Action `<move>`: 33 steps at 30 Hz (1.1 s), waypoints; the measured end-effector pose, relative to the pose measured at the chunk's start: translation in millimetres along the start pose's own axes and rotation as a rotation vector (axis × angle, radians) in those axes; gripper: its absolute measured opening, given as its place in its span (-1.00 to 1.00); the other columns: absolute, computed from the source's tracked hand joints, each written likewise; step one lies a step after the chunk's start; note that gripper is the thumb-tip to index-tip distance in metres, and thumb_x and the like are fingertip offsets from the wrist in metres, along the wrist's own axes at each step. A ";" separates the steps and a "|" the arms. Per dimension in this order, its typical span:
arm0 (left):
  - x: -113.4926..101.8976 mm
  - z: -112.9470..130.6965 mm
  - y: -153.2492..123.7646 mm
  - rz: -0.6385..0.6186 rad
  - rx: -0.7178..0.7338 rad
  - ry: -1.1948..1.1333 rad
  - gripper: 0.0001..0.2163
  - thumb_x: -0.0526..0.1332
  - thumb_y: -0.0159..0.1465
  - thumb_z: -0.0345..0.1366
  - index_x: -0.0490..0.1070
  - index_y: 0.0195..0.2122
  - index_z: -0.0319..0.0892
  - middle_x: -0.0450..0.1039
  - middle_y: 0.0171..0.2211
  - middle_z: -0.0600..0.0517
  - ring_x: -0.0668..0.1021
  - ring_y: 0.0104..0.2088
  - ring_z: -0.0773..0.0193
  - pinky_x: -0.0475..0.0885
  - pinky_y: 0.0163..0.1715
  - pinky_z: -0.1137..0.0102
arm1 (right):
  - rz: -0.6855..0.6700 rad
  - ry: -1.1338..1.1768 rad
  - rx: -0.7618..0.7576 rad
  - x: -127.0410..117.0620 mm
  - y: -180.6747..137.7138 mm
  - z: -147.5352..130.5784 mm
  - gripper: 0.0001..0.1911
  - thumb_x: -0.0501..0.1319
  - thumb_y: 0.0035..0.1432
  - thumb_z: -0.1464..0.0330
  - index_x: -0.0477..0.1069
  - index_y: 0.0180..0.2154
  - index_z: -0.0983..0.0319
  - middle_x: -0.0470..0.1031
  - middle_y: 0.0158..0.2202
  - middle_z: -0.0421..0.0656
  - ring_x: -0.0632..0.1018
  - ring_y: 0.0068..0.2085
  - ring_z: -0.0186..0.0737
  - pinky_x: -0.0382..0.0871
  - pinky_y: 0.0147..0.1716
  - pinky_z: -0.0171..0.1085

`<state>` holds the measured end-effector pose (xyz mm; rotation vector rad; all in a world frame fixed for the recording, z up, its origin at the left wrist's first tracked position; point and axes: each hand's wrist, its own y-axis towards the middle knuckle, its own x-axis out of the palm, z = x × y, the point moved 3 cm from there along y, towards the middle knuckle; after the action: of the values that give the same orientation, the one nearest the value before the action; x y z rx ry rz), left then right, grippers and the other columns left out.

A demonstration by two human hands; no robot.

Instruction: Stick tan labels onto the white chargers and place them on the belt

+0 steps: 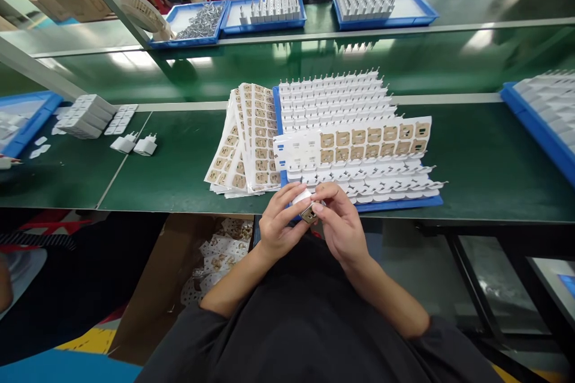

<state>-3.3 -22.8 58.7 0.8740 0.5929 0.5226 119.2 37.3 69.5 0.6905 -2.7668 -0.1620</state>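
Note:
Close to my body, at the bench's front edge, my left hand (279, 226) grips a small white charger plug (302, 196) between thumb and fingers. A tan sticker (309, 213) with cut-outs lies against the charger's near face. My right hand (345, 226) pinches the sticker's right edge with thumb and forefinger; whether it is fully stuck down I cannot tell. Just beyond the hands, a partly peeled sticker sheet (375, 142) rests across rows of white charger plugs (332, 102) in a blue tray (404, 206).
Left of the tray lies a fanned stack of sticker sheets (245, 143). Two chargers (145, 145) and a stack of white pieces (87, 115) sit farther left. Another blue tray (539, 119) stands right. Below, a cardboard box (155, 287) holds used backing sheets (222, 254).

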 end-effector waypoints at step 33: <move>-99.7 -60.5 -25.5 0.345 -0.567 0.089 -0.61 0.36 0.30 -0.19 0.32 0.09 -0.15 0.56 0.01 -0.16 0.64 0.06 0.08 0.58 0.04 0.21 | -0.772 -0.428 -0.218 75.3 -30.1 72.0 -0.92 0.20 0.34 0.39 0.46 -0.17 0.16 0.58 -0.23 -0.10 0.59 -0.19 -0.18 0.52 -0.16 -0.22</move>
<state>-111.2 -67.3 33.4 0.4100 0.3422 0.9899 47.3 -22.1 14.1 1.7915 -2.6113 -0.8330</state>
